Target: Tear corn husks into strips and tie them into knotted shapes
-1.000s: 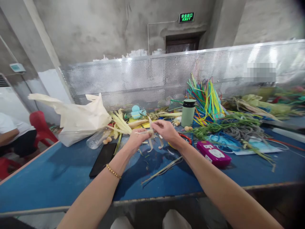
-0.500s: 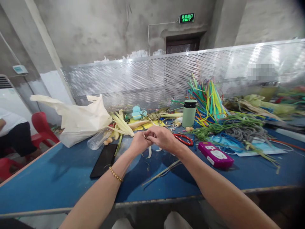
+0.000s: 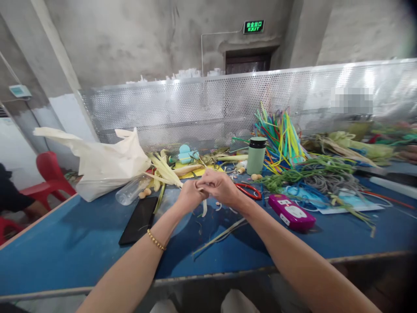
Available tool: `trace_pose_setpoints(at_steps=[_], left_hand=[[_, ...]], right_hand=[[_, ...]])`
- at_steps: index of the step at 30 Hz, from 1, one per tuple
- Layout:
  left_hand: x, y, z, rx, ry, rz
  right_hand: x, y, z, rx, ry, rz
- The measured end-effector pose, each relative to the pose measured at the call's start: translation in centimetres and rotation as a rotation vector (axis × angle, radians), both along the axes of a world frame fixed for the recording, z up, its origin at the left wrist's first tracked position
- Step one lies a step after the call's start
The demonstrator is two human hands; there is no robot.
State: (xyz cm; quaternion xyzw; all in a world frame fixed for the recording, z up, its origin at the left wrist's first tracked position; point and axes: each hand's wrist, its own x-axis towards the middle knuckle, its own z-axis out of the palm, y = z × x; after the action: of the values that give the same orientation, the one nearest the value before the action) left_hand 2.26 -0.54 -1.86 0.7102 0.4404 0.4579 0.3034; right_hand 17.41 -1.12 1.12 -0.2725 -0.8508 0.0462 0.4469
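Note:
Over the blue table (image 3: 97, 243), my left hand (image 3: 191, 195) and my right hand (image 3: 221, 186) meet, fingers pinched together. Whatever small thing they hold is mostly hidden by the fingers. A pale strip (image 3: 204, 208) shows just below them; whether it is held or lies on the table I cannot tell. Left of and behind my left hand is a bunch of pale corn husks (image 3: 165, 168). A red-handled tool (image 3: 249, 190) lies just right of my right hand. Thin dry stalks (image 3: 218, 238) rest on the table below my hands.
On the left are a black phone (image 3: 138, 221), a clear bottle (image 3: 129, 191) and a white plastic bag (image 3: 107, 163). On the right stand a green flask (image 3: 256, 158), a purple box (image 3: 291, 213), colourful strips (image 3: 283, 139) and green cords (image 3: 319, 169). A perforated metal screen (image 3: 169, 108) stands behind.
The view has shifted slightly, so most things sit a little further left. My hands stay together, with the fingers moved slightly. The person at the far left has changed posture.

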Motion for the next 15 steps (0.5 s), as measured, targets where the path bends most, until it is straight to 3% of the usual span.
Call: trace_pose_setpoints(at_steps=[3,6,10,15], left_hand=[[0.2,-0.3,0.3,-0.13,-0.175,-0.049],[0.2,-0.4,0.6,-0.173,-0.291,-0.04],[0.2,-0.5,0.9,-0.163,-0.332,-0.054],[-0.1,-0.8,1.0,-0.206,-0.324,-0.174]], right_hand=[[1.2,0.3,1.1,-0.042,0.301,-0.167],[2.1,0.8,1.4,-0.157,0.258,-0.353],[1.9,1.7,0.1,-0.367,0.135,-0.231],[1.3,2.2,-0.9,-0.369,0.168,-0.182]])
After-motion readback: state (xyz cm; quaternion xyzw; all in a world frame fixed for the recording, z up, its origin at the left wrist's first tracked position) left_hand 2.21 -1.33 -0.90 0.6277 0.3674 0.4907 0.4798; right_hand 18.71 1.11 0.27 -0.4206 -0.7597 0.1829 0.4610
